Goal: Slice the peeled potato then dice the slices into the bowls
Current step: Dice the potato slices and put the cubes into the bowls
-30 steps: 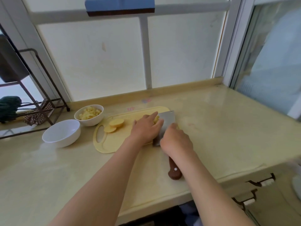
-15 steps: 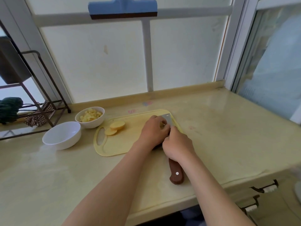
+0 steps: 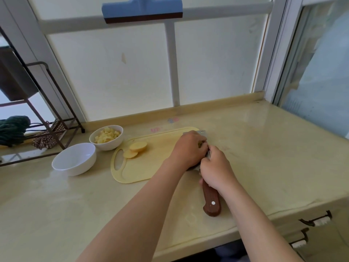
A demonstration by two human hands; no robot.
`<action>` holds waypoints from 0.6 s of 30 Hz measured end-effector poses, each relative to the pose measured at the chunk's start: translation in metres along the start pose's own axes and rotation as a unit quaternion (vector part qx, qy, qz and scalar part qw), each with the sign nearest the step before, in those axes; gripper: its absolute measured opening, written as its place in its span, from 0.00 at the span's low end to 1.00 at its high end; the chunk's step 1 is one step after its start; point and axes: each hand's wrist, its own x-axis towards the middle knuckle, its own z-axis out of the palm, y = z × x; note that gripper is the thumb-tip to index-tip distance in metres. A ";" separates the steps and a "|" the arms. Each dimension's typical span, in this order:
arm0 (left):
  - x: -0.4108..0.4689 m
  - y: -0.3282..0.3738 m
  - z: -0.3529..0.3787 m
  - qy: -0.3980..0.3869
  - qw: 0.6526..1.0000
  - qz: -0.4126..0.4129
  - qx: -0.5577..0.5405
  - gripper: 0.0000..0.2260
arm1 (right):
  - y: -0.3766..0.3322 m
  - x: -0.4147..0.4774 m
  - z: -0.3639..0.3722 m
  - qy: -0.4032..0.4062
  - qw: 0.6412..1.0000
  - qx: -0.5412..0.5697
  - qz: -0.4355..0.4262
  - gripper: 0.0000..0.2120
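Observation:
A yellow cutting board lies on the counter. Two potato slices rest near its handle hole. My right hand grips a cleaver by its brown wooden handle; the blade's far corner shows beyond my left hand. My left hand is curled over potato pieces at the board's right end, against the blade; the pieces are mostly hidden. A white bowl of diced potato stands left of the board, and an empty white bowl sits nearer and further left.
A dark metal rack with cloths stands at the far left of the counter. A window wall runs behind the board, with a blue squeegee on its frame. The counter's front edge and drawer handles lie at the lower right.
My left hand has curled tighter over the potato pieces beside the blade, and the cleaver's blade has gone from showing broadly to being mostly covered. Both hands stay at the board's right end.

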 end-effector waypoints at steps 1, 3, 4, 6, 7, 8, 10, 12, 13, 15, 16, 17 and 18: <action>0.001 -0.001 -0.001 0.001 1.000 0.003 0.004 0.09 | -0.002 0.000 0.000 -0.001 1.000 0.005 0.001 0.28; 0.002 -0.003 -0.006 0.008 1.000 0.002 0.008 0.09 | -0.006 0.003 0.002 -0.005 1.000 0.011 -0.005 0.29; 0.002 -0.004 -0.010 0.012 1.000 0.002 0.012 0.09 | -0.009 0.005 0.005 -0.007 1.000 0.012 -0.011 0.28; 0.003 -0.008 -0.023 0.017 1.000 -0.001 0.019 0.10 | -0.018 0.007 0.012 -0.010 1.000 0.011 -0.025 0.27; 0.004 -0.012 -0.032 0.019 1.000 -0.002 0.024 0.10 | -0.024 0.007 0.017 -0.013 0.999 0.013 -0.032 0.26; 0.005 -0.016 -0.041 0.021 0.999 -0.003 0.033 0.10 | -0.030 0.008 0.022 -0.018 0.999 0.019 -0.039 0.25; 0.005 -0.028 -0.059 0.029 0.998 -0.003 0.054 0.10 | -0.044 0.008 0.035 -0.038 0.997 0.039 -0.049 0.22; 0.004 -0.041 -0.077 0.034 0.997 -0.019 0.066 0.10 | -0.059 0.009 0.048 -0.057 0.995 0.051 -0.058 0.20; 0.003 -0.048 -0.086 0.036 0.996 -0.030 0.071 0.10 | -0.066 0.011 0.056 -0.066 0.994 0.052 -0.064 0.19; 0.001 -0.064 -0.103 0.044 0.995 -0.046 0.081 0.10 | -0.081 0.015 0.073 -0.082 0.993 0.052 -0.072 0.19; 0.000 -0.073 -0.112 0.049 0.994 -0.052 0.083 0.11 | -0.089 0.018 0.081 -0.090 0.992 0.051 -0.074 0.20; -0.001 -0.081 -0.120 0.056 0.993 -0.059 0.080 0.11 | -0.096 0.020 0.090 -0.098 0.991 0.050 -0.077 0.20; -0.002 -0.090 -0.127 0.063 0.993 -0.069 0.075 0.11 | -0.102 0.022 0.099 -0.106 0.990 0.048 -0.081 0.21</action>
